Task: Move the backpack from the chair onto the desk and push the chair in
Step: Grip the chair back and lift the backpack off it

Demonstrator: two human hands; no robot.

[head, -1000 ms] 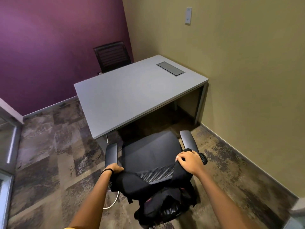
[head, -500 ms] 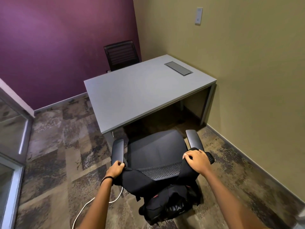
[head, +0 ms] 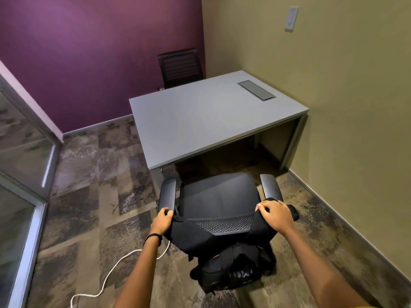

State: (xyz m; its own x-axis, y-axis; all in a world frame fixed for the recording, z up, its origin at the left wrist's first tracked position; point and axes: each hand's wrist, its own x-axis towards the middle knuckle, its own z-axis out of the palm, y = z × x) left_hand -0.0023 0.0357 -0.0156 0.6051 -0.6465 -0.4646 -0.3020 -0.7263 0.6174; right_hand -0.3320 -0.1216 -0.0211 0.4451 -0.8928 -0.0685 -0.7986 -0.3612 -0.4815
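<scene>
Step in hand: getting the backpack [head: 231,263] off the office chair [head: 218,196]; nothing is on the desk [head: 200,121] yet. The backpack hangs behind the chair's backrest at 6 o'clock, its two black shoulder straps looped over the top corners of the mesh backrest, body dangling low near the carpet. Left hand [head: 161,221] is at 7 o'clock on the left strap where it crosses the backrest corner, just beside the left armrest [head: 168,193]; fingers curled shut on the strap. Right hand [head: 274,215] is at 5 o'clock on the right strap, fingers closed over fabric and backrest corner together. The seat is bare and the chair stands clear of the desk edge, facing it at 12 o'clock. My read of the next move: lift both straps up and off the corners together, carry the bag over the seat to the desktop, then roll the chair in. A white cable [head: 106,276] runs on the floor at 8 o'clock near the chair base and could snag the casters. Labels: a small red mark shows on the backpack, unreadable; no other writing is legible.
</scene>
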